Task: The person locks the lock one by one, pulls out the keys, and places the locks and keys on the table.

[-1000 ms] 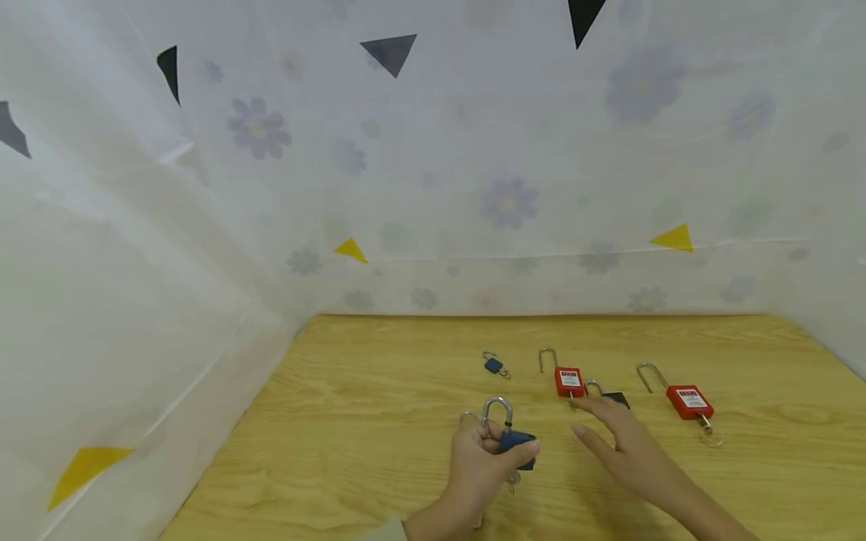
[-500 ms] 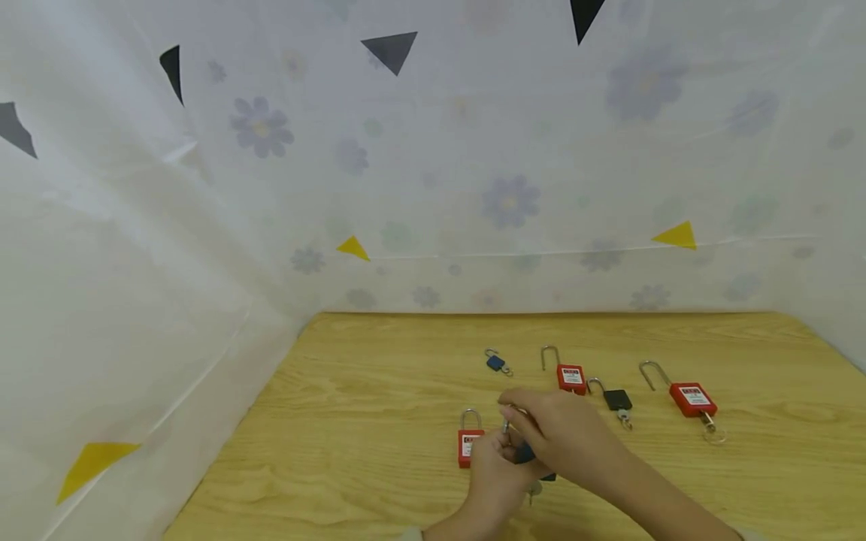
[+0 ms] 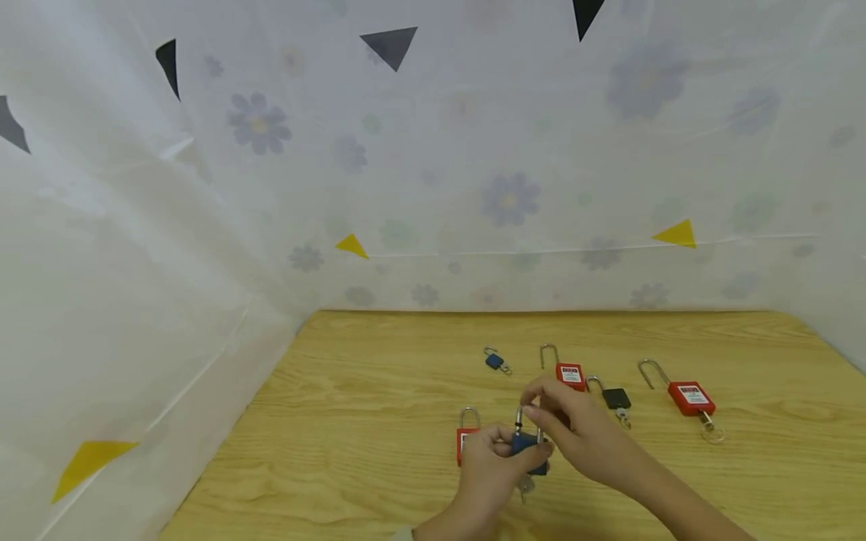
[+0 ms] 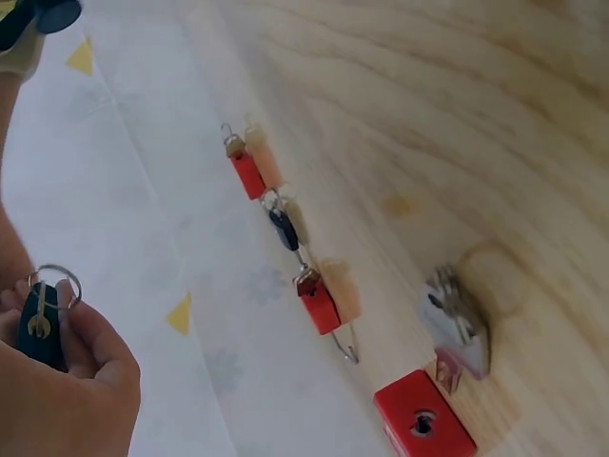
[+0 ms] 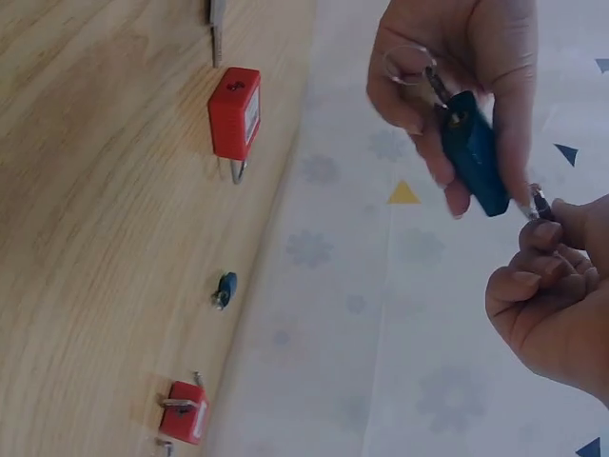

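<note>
My left hand (image 3: pixel 490 469) grips the body of a blue padlock (image 3: pixel 522 444), thumb across its front. From its lower end hangs a key (image 3: pixel 526 485); a key ring (image 5: pixel 409 65) shows in the right wrist view. My right hand (image 3: pixel 585 432) pinches the top of the padlock's steel shackle (image 3: pixel 519 418), whose two legs stand over the body. Whether the free leg sits in its hole is too small to tell. Just left of my left hand, a red padlock (image 3: pixel 467 443) lies partly covered by it.
Behind my hands on the wooden table (image 3: pixel 325 451) lie a small blue padlock (image 3: pixel 495 361), a red padlock (image 3: pixel 570 375), a black padlock (image 3: pixel 616 398) and another red padlock (image 3: pixel 691 398), their shackles raised. A flowered white sheet (image 3: pixel 433 188) hangs at the back and left.
My right hand has come left from beside the black padlock and taken the blue padlock's shackle. The shackle has turned, its free leg swinging from the left to over the body.
</note>
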The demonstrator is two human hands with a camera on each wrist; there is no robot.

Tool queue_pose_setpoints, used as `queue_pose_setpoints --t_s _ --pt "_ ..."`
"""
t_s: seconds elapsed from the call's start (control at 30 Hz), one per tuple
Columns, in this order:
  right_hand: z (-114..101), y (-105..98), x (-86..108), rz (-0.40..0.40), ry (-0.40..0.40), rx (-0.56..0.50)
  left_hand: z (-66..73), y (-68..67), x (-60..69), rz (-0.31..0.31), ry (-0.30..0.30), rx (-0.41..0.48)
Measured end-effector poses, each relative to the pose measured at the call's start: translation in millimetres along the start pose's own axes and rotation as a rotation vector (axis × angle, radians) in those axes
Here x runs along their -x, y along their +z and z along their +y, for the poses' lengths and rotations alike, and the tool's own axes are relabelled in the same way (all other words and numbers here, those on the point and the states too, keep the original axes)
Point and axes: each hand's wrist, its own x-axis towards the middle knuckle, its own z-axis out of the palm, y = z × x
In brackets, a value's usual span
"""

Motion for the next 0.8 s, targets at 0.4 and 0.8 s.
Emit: queue_pose_setpoints --t_s 0.4,0.8 --pt "20.1 1.5 3.5 0.096 -0.113 -0.053 5.7 -2.2 6.0 -0.057 -0.02 0.063" --pt "16.1 4.1 2.0 0.128 -0.134 0.011 4.4 -2.3 7.2 -0.005 -0.035 0.052"
